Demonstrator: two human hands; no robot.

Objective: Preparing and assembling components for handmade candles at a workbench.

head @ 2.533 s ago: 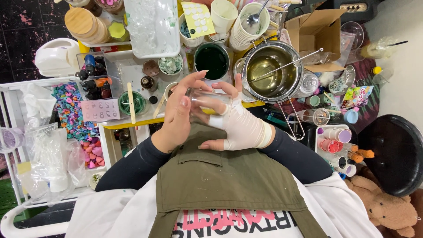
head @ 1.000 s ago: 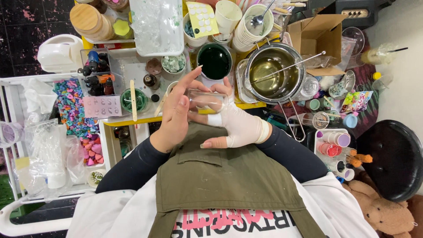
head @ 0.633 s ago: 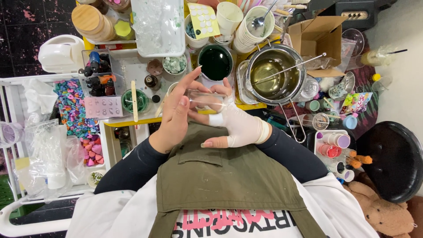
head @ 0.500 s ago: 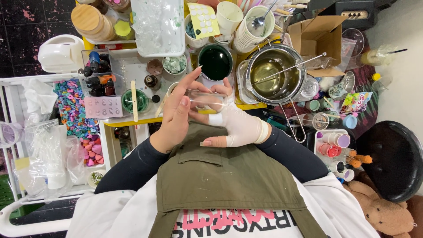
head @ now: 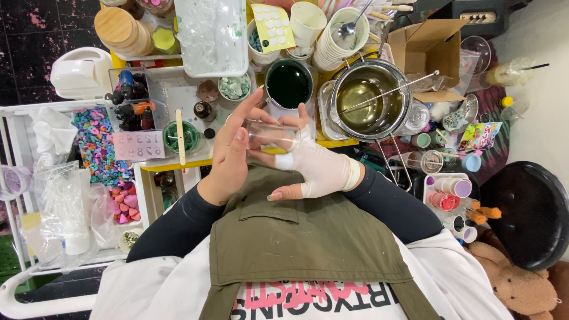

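Here, centre frame: clear glass (head: 271,136) clasped between bare left hand (head: 228,155) and white-wrapped right hand (head: 317,169). Best kept level, grip firm, well above the olive apron (head: 296,237).

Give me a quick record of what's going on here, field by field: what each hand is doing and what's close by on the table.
left hand: left hand, bare, fingers spread against the clear glass
right hand: right hand, in a white fingerless wrap, grips the glass from the other side
glass: held on its side above the olive apron
behind the hands: metal pot of yellowish liquid with a rod across it; cup of dark green liquid
left side: tray of coloured beads
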